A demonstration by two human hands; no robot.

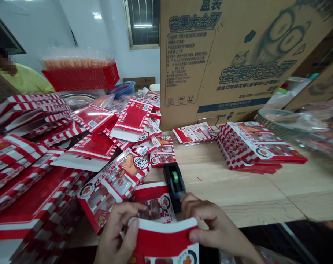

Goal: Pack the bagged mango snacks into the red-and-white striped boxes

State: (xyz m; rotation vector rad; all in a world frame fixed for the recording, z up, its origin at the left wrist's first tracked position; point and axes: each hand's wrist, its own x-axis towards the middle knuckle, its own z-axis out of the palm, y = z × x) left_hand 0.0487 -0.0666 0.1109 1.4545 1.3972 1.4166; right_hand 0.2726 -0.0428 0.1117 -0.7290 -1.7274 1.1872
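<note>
A red-and-white cardboard box (164,240) is held at the bottom centre of the frame, cut off by the lower edge, with its folded top edge facing upward. It is gripped by two bare hands. The left hand (117,233) is placed on the box's left side, with the left thumb (132,231) pressed against the front face and the left fingers (130,209) extended behind the box, so that the box edge is pinched between them. The right hand (217,227) is placed on the right side, with the right fingers (195,205) curled behind the top edge and the right thumb (194,235) pressed on the front, pinching the card. One black tape dispenser (175,185) with a green core is stood on the wooden table (237,190), just beyond the right fingers. One similar printed box (155,203) is lying directly behind the held box, and another (113,190) is lying tilted to its left. One stack of printed boxes (261,146) is seen at right of centre; its count cannot be told. Many further boxes (31,176) are heaped at the left of the frame, also uncountable. Two large cardboard cartons (210,62) are seen at the upper right. One person in a yellow shirt (26,79) is seen at the upper left.
</note>
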